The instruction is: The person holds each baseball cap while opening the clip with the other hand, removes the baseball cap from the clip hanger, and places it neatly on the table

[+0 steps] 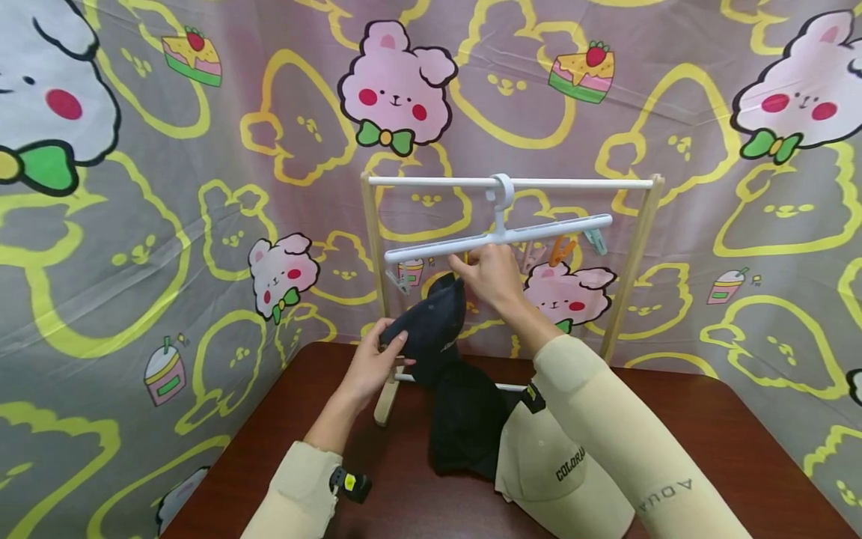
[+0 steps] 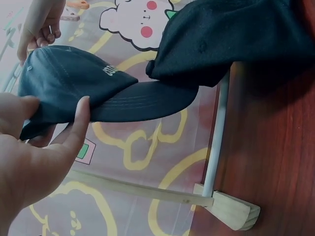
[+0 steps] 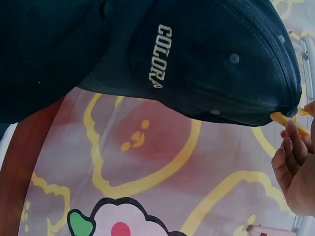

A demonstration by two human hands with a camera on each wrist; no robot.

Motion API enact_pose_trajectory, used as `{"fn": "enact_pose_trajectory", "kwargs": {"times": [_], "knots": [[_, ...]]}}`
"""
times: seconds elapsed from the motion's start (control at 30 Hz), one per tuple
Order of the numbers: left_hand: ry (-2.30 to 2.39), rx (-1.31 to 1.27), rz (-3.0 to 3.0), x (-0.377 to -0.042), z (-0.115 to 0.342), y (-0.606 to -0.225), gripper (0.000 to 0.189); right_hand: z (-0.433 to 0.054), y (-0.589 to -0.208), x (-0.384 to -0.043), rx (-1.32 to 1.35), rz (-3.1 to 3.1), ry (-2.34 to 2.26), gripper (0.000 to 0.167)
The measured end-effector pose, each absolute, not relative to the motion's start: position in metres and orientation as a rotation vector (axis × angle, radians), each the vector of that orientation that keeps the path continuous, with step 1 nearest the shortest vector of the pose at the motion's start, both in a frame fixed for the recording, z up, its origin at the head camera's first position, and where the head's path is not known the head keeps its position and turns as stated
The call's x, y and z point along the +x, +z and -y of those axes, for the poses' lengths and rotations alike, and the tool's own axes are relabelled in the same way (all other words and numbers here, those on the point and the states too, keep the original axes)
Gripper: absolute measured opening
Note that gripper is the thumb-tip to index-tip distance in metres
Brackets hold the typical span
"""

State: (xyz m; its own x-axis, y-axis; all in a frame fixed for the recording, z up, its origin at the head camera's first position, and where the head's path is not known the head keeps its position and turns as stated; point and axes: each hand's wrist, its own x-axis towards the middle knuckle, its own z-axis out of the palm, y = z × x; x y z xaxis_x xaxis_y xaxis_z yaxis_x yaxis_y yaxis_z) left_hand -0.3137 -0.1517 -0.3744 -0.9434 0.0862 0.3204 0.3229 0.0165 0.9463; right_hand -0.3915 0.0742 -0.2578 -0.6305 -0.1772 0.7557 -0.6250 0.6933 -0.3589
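A navy baseball cap (image 1: 431, 326) with light lettering hangs below a white clip hanger (image 1: 438, 248), its brim downward. My left hand (image 1: 370, 363) holds the cap's side edge, thumb and fingers on either side in the left wrist view. My right hand (image 1: 494, 277) is just under the hanger bar, pinching a yellow clothespin (image 3: 289, 122) whose tip is at the cap's back edge. The navy brim overlaps a black cap (image 1: 468, 419) in the head view. Beside that is a beige cap (image 1: 539, 460) with dark lettering.
The hanger hooks over the top rail (image 1: 431, 182) of a small wooden rack (image 1: 633, 262) on a brown table (image 1: 700, 442). An orange clothespin (image 1: 560, 251), a pink one (image 1: 534, 256) and a teal one (image 1: 595, 240) hang on its right half, a pale one (image 1: 399, 281) at its left end.
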Motion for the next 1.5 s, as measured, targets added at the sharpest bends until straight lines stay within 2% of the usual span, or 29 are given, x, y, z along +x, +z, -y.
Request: {"fn": "enact_pose_trajectory", "kwargs": {"times": [0.33, 0.87, 1.5], "knots": [[-2.004, -0.371, 1.974, -0.317, 0.157, -0.376, 0.02, -0.075, -0.256, -0.389, 0.637, 2.197, 0.807, 0.059], [-2.011, -0.342, 2.032, -0.306, 0.167, -0.377, 0.023, -0.068, -0.253, -0.384, 0.654, 2.228, 0.737, 0.056], [-1.998, -0.269, 2.073, -0.293, 0.188, -0.399, 0.023, -0.068, -0.255, -0.386, 0.612, 2.203, 0.773, 0.054]]}}
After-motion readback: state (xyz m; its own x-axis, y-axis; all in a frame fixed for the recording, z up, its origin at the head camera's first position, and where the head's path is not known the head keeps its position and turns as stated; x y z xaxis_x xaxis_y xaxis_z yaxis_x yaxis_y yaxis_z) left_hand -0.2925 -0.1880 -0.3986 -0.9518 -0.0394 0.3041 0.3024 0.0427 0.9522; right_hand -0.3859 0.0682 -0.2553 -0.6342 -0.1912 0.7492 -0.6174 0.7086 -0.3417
